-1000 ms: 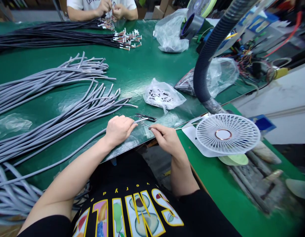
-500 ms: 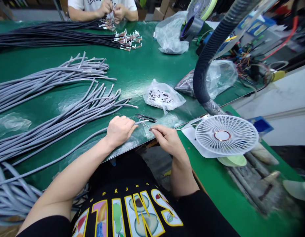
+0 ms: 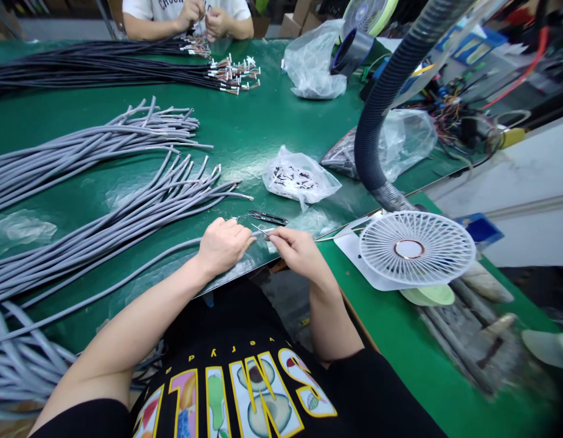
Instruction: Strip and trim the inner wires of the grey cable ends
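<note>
My left hand [image 3: 224,246] is wrapped round a grey cable [image 3: 172,250] close to its end, above the near edge of the table. My right hand [image 3: 296,250] pinches a thin, pointed metal tool [image 3: 259,229], its kind too small to tell. The tool lies across the cable end, just right of my left fingers; whether it goes into the sheath cannot be seen. Small black thread snips [image 3: 267,218] lie on the table just beyond both hands. A bundle of grey cables [image 3: 140,213] stretches along the left.
A clear bag of small black-and-white pieces [image 3: 295,177] lies beyond the snips. A white fan [image 3: 409,249] and a ribbed black hose [image 3: 370,134] stand at the right. Black cables with white connectors [image 3: 172,73] lie at the back, where another person's hands [image 3: 203,21] work.
My right hand has moved a little left, bringing the pointed tool over the cable end and closer to my left hand. My left hand has barely shifted.
</note>
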`<state>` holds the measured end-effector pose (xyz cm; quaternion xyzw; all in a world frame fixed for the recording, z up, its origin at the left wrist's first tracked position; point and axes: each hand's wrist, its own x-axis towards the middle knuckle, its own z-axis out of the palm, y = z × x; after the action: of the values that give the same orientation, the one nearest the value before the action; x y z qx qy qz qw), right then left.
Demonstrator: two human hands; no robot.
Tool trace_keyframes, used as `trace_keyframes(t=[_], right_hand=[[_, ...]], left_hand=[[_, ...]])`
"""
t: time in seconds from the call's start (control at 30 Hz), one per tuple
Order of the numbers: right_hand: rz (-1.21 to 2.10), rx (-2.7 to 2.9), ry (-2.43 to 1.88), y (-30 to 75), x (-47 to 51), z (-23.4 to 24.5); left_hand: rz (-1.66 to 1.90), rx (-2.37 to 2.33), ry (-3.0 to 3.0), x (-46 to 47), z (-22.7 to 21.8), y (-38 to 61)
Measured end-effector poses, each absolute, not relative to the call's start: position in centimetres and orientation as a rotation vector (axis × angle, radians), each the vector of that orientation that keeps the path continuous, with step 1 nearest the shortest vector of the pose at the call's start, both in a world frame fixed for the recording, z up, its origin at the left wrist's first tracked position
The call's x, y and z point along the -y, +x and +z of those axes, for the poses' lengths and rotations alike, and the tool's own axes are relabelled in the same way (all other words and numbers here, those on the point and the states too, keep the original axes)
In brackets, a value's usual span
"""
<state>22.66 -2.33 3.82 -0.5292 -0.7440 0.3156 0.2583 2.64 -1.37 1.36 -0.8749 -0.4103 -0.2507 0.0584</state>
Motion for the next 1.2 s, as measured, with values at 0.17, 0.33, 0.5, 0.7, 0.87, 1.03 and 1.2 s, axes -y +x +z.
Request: trace_keyframes(t=[0.17, 0.33, 0.5, 0.7, 0.87, 1.03, 1.2], right_hand=[[1.129, 1.598, -1.130, 21.7, 2.9, 3.7], [0.984, 1.346, -0.812, 23.1, 5.0, 6.5], [0.817, 1.742, -1.229, 23.3, 4.2, 5.2], [0.550, 1.951, -1.372, 23.7, 3.9, 3.1], [0.495, 2.102, -1.415, 24.5, 3.7, 3.4], [0.495, 2.146, -1.415, 24.8, 3.6, 3.5], [0.526, 2.170, -1.370, 24.7, 3.7, 3.7]], left_hand=[[-0.684, 1.402, -2.673, 1.1, 0.6, 2.8], [-0.703, 1.796, -2.716, 0.8, 0.2, 3.1], [-1.091, 2.144, -2.755, 0.6, 1.6, 2.8], [-1.192, 2.087, -2.887, 0.7, 2.0, 2.4], [-1.161, 2.029, -2.899, 0.9, 2.0, 2.5], [-1.120, 2.000, -2.928, 1.0, 2.1, 2.5], [-1.102, 1.974, -2.948, 1.1, 2.3, 2.5]])
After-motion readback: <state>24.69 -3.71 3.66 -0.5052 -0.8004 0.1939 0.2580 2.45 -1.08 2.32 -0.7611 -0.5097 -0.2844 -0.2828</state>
